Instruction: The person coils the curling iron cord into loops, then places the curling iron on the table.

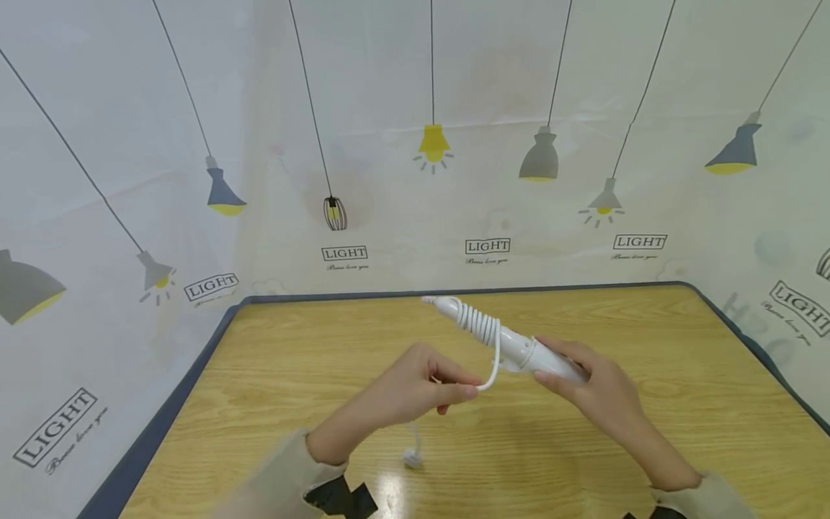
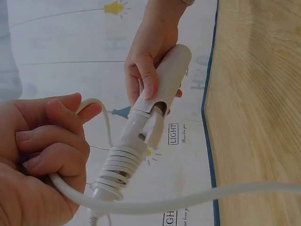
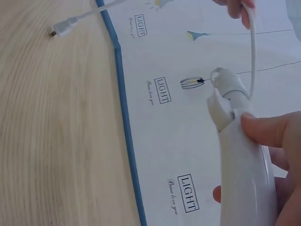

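A white curling iron (image 1: 517, 349) is held at a slant above the table. My right hand (image 1: 599, 386) grips its thick barrel, with the thumb along one side in the right wrist view. Several turns of white cord (image 1: 478, 324) are wound round the narrower handle. My left hand (image 1: 424, 382) pinches the cord below the handle between thumb and fingertips. In the left wrist view the cord (image 2: 155, 206) runs on out of the curled fingers. The plug (image 3: 63, 27) dangles at the cord's end, below the left hand. A clamp lever (image 2: 154, 129) sticks out beside the barrel.
The wood-grain table (image 1: 311, 339) is edged by a dark blue border (image 1: 363, 294). A pale sheet (image 1: 389, 86) printed with hanging lamps and the word LIGHT rises behind and at both sides.
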Demonstrator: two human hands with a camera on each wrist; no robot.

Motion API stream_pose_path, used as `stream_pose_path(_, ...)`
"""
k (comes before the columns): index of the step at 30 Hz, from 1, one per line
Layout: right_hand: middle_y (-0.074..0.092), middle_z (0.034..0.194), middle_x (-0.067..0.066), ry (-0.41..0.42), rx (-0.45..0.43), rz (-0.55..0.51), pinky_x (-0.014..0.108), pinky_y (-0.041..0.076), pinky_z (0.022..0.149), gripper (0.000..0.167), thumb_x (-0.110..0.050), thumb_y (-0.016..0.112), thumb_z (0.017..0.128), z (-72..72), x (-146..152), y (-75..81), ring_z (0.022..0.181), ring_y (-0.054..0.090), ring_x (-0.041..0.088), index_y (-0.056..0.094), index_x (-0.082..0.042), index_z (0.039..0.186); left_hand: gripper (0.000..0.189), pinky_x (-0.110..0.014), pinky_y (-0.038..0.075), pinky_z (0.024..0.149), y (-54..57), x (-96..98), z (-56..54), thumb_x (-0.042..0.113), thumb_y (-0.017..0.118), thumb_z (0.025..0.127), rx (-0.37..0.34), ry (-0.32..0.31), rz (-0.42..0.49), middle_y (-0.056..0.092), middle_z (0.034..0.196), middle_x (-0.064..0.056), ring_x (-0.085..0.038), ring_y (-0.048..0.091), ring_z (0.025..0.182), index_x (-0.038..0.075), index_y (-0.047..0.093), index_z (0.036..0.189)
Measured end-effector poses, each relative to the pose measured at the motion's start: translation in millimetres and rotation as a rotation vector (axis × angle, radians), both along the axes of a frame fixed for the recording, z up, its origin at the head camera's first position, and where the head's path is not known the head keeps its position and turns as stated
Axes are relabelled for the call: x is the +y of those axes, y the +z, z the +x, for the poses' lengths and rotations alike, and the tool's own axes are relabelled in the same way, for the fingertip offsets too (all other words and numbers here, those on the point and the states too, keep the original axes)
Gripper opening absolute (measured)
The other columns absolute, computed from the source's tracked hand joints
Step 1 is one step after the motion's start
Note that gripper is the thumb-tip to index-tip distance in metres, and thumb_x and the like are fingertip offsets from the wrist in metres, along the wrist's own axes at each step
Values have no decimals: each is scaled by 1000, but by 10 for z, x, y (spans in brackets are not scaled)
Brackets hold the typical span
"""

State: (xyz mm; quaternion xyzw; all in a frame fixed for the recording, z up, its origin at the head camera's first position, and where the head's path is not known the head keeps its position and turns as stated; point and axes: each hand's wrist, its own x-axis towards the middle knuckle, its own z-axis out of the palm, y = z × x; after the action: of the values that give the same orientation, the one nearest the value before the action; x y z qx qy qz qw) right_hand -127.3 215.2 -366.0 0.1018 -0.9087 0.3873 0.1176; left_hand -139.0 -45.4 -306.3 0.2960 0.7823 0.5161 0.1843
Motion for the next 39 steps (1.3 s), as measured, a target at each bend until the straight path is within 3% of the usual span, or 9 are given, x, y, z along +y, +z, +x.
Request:
stream_pose_path(7,56,122,9,44,17,-199,28,49,60,48,-19,67,85,70,10,158,86,53,19,54,-14,130,17,-19,30,42,-79,-66,19,8,65,85,13,14,13,58,59,1,-7,45,47,2,71,99)
stream_pose_path(15,57,116,-18,141,59,-352,25,50,66,47,-2,65,84,180,18,377,89,58,8,54,-9,129,18,-21,31,44,-113,-159,-110,10,64,86,-35,57,80,60,67,-2,-11,44,50,0,71,100)
stream_pose_path(20,58,116,-14,174,42,-377,27,51,67,47,0,64,84,254,8,477,89,59,11,53,-8,129,21,-21,26,41,-88,-191,-216,11,63,87,-73,55,137,52,57,-3,-9,32,43,0,70,103)
stream_pose_path(25,59,117,-10,223,32,-406,27,51,68,46,3,62,84,277,12,514,90,59,12,53,-5,129,22,-22,23,39,-78,-198,-310,11,61,88,-64,37,195,49,55,-3,-10,27,41,-1,68,105)
stream_pose_path(30,60,118,-3,348,17,-483,28,52,70,47,10,58,84,252,33,502,89,62,16,51,0,129,24,-23,20,40,-103,-164,-405,13,60,89,-77,-3,230,48,57,-5,-11,25,42,-1,67,108)
stream_pose_path(39,58,122,0,547,8,-567,26,50,73,50,16,48,85,188,116,393,96,59,14,49,-3,132,31,-26,21,41,-193,-90,-610,20,65,86,-84,-88,301,53,60,-5,-13,22,42,-5,66,106)
